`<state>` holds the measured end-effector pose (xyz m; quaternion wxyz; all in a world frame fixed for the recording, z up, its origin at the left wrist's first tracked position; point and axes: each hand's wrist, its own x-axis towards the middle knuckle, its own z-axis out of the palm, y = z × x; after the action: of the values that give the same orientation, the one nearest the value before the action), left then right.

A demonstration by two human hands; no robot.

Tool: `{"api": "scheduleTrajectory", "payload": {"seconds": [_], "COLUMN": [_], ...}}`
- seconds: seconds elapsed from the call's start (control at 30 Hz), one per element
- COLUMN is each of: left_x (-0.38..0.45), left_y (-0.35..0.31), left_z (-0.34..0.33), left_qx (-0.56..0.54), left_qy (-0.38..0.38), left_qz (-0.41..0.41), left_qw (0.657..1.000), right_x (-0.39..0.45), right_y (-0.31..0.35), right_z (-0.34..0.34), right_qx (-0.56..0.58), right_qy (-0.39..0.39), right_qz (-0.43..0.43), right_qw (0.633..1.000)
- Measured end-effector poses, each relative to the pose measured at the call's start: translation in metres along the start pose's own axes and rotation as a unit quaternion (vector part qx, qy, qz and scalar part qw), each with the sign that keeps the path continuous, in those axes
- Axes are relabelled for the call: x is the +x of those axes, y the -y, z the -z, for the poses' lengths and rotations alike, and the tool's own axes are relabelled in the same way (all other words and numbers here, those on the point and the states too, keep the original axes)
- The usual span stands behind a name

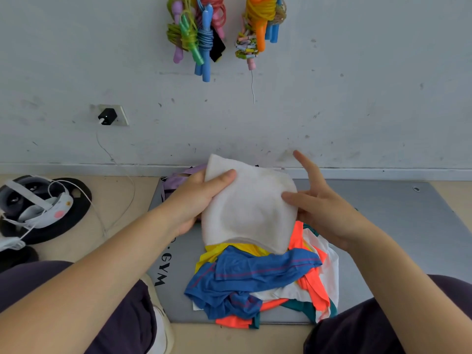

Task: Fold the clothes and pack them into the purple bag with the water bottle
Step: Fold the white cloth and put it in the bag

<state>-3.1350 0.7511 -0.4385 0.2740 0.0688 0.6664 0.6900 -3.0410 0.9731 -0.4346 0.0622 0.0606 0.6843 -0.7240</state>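
**White cloth held up, purple bag right behind it**

Left hand (201, 198) grips the left edge of the white cloth (247, 208), thumb on the front, fingers curled behind. Right hand (319, 203) has fingers spread and mostly straight, fingertips touching the cloth's right edge, 1 finger pointing up toward the wall; looks like smoothing or steadying, not a pinch. Cloth is folded into a rough rounded pad and held above the mat, long axis running near to far.

Key relation: the purple bag (178, 181) lies on the far side of the cloth, just behind and left of it, mostly hidden by the left hand and the cloth. Cannot tell if the bag is open. Left hand is the nearer one to the bag, so the cloth likely goes forward and slightly left.

Pile of clothes (258, 279) lies unfolded on the near side, just below the cloth: blue, yellow, orange, white, teal pieces tangled. Most of the folding looks undone. Water bottle not visible.

Surface: grey gym mat (398, 221) on a tan floor, against a scuffed white wall (357, 98). Jump ropes (196, 34) hang on the wall, a charger (107, 116) sits in a socket at left, a headset (33, 203) on the floor far left.
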Motion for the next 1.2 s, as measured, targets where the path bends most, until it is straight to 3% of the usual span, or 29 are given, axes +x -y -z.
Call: {"api": "scheduleTrajectory", "payload": {"seconds": [0.13, 0.2, 0.3, 0.37, 0.47, 0.53, 0.6, 0.67, 0.73, 0.8, 0.87, 0.93, 1.0, 1.07, 1.13, 1.2], "left_x": [0.005, 0.007, 0.007, 0.008, 0.008, 0.007, 0.004, 0.002, 0.004, 0.007, 0.012, 0.012, 0.008, 0.002, -0.003, -0.005], "left_y": [0.004, 0.004, 0.005, 0.006, 0.000, -0.008, -0.011, -0.010, -0.007, -0.004, 0.003, 0.014, 0.019, 0.020, 0.019, 0.021], "left_z": [0.001, 0.007, 0.012, 0.011, 0.014, 0.019, 0.022, 0.021, 0.021, 0.022, 0.022, 0.014, -0.004, -0.022, -0.028, -0.026], "left_qx": [0.043, 0.078, 0.228, 0.323, 0.363, 0.333, 0.227, 0.145, 0.137, 0.180, 0.255, 0.312, 0.238, 0.106, 0.007, -0.070], "left_qy": [-0.090, -0.054, 0.021, 0.001, -0.025, -0.015, 0.046, 0.097, 0.102, 0.052, -0.046, -0.137, -0.078, 0.022, 0.066, 0.056], "left_qz": [-0.030, -0.069, -0.097, -0.118, -0.131, -0.098, -0.023, 0.042, 0.053, 0.017, -0.049, -0.122, -0.107, -0.009, 0.055, 0.085], "left_qw": [0.995, 0.993, 0.969, 0.939, 0.922, 0.938, 0.973, 0.984, 0.984, 0.982, 0.965, 0.932, 0.962, 0.994, 0.996, 0.992], "right_x": [0.004, 0.005, 0.003, 0.003, 0.003, 0.002, 0.000, -0.001, -0.002, -0.001, 0.002, 0.006, 0.008, 0.005, 0.003, 0.003], "right_y": [-0.002, -0.002, -0.002, -0.002, -0.001, 0.000, 0.001, 0.003, 0.004, 0.004, 0.001, -0.006, -0.013, -0.018, -0.022, -0.026], "right_z": [-0.005, -0.005, -0.004, -0.006, -0.003, 0.003, 0.007, 0.007, 0.006, 0.004, 0.001, -0.003, -0.012, -0.026, -0.039, -0.046], "right_qx": [-0.033, -0.035, -0.120, -0.221, -0.292, -0.259, -0.184, -0.102, -0.044, -0.036, -0.098, -0.209, -0.304, -0.354, -0.407, -0.430], "right_qy": [-0.056, -0.068, -0.053, -0.061, -0.060, -0.058, -0.041, -0.007, 0.010, 0.001, -0.065, -0.160, -0.224, -0.230, -0.176, -0.085], "right_qz": [0.002, -0.001, -0.013, -0.014, 0.008, -0.002, -0.017, -0.029, -0.038, -0.037, -0.020, 0.032, 0.106, 0.197, 0.270, 0.302], "right_qw": [0.998, 0.997, 0.991, 0.973, 0.954, 0.964, 0.982, 0.994, 0.998, 0.999, 0.993, 0.964, 0.920, 0.885, 0.854, 0.847]}}
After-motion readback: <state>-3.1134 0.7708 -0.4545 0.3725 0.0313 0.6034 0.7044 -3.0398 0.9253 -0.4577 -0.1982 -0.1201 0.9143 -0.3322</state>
